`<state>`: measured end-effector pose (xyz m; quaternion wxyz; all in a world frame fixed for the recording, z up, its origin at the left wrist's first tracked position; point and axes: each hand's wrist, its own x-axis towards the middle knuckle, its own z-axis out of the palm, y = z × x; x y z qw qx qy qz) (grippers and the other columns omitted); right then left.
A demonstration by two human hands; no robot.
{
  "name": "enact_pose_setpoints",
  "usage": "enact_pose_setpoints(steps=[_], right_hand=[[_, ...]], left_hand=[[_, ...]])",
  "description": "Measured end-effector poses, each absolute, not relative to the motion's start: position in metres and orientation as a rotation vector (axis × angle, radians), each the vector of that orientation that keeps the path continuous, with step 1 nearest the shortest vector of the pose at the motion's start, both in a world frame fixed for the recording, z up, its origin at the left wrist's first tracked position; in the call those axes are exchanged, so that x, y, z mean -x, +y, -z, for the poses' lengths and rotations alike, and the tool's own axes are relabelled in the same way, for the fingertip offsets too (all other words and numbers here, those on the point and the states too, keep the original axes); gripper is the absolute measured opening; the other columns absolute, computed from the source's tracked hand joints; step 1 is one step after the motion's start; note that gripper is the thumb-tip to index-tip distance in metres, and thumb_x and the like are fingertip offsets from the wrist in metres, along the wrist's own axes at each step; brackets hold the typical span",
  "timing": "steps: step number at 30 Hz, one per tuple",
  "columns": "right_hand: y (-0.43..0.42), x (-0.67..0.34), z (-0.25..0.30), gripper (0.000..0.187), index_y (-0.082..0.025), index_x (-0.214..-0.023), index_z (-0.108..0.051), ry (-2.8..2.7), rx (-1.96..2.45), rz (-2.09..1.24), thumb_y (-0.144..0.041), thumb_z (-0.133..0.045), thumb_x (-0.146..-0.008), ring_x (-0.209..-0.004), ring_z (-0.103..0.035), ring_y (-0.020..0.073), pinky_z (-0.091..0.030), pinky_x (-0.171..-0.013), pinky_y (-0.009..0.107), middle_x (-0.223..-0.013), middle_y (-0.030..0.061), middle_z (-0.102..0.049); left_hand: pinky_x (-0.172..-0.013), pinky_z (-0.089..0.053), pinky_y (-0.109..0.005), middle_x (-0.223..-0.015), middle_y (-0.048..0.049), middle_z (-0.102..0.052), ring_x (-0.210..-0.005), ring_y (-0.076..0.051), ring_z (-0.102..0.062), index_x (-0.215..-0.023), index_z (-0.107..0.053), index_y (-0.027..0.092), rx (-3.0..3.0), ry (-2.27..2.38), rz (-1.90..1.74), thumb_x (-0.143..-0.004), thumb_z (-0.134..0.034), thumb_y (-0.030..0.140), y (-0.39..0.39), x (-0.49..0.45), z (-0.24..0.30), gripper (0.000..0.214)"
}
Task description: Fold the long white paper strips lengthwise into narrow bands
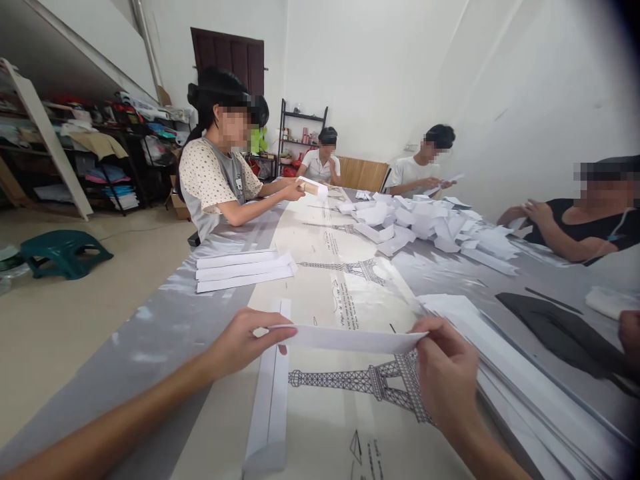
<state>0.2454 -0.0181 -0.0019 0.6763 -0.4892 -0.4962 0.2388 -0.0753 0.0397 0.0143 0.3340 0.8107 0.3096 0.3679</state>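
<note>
Between my two hands a narrow folded strip of white paper point(350, 339) stretches level above the table. My left hand point(250, 340) pinches its left end between thumb and fingers. At the other end, my right hand point(445, 363) grips it with the fingers curled in. Below my left hand lies a long folded paper strip point(267, 407), set lengthwise on the tablecloth point(320, 440) printed with Eiffel Towers. A stack of long white paper sheets point(540, 393) lies to the right, beside my right hand.
Several folded paper strips point(245, 270) lie at the left. A heap of folded white papers point(425, 220) covers the far right, near a dark flat item point(560, 327). Co-workers sit around the table; one point(215, 167) at the left holds paper. A green stool point(65, 250) stands on the floor.
</note>
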Motion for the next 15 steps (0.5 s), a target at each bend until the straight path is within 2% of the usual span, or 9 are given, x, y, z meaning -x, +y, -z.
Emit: enact_pose_setpoints(steps=[4, 8, 12, 15], right_hand=[[-0.0138, -0.2478, 0.012, 0.013, -0.022, -0.067, -0.047, -1.038, 1.095, -0.707, -0.009, -0.049, -0.068, -0.054, -0.035, 0.0125, -0.025, -0.046, 0.024, -0.063, -0.0039, -0.038], [-0.0155, -0.2441, 0.0102, 0.017, -0.023, -0.062, -0.036, -0.963, 1.096, -0.748, -0.009, -0.047, -0.062, -0.051, -0.025, 0.0113, -0.017, -0.045, 0.025, -0.061, -0.0055, -0.027], [-0.0164, -0.2426, 0.0039, 0.019, -0.023, -0.058, -0.031, -0.885, 1.116, -0.825, -0.011, -0.045, -0.055, -0.051, -0.02, 0.0106, -0.012, -0.046, 0.026, -0.06, -0.0059, -0.022], [-0.015, -0.244, 0.0031, 0.018, -0.022, -0.055, -0.031, -0.853, 1.155, -0.898, -0.013, -0.045, -0.051, -0.05, -0.016, 0.01, -0.01, -0.048, 0.027, -0.058, -0.006, -0.021]], left_hand=[[-0.054, -0.047, -0.021, -0.068, 0.0002, -0.072, -0.054, -0.012, -0.068, -0.081, -0.074, 0.017, -1.948, 0.775, -0.849, -0.1, -0.061, 0.04, 0.0325, 0.0691, -0.0224, 0.033], [-0.055, -0.048, -0.02, -0.066, -0.0013, -0.071, -0.056, -0.013, -0.069, -0.083, -0.074, 0.015, -1.816, 0.686, -0.68, -0.098, -0.064, 0.042, 0.0292, 0.0656, -0.0252, 0.032], [-0.055, -0.049, -0.019, -0.073, -0.0034, -0.073, -0.053, -0.012, -0.067, -0.082, -0.073, 0.014, -1.629, 0.558, -0.234, -0.092, -0.071, 0.04, 0.0318, 0.0692, -0.0224, 0.028], [-0.049, -0.047, -0.019, -0.065, -0.0032, -0.071, -0.043, -0.01, -0.058, -0.078, -0.07, 0.015, -1.533, 0.469, 0.072, -0.092, -0.07, 0.039, 0.0343, 0.0742, -0.0225, 0.028]])
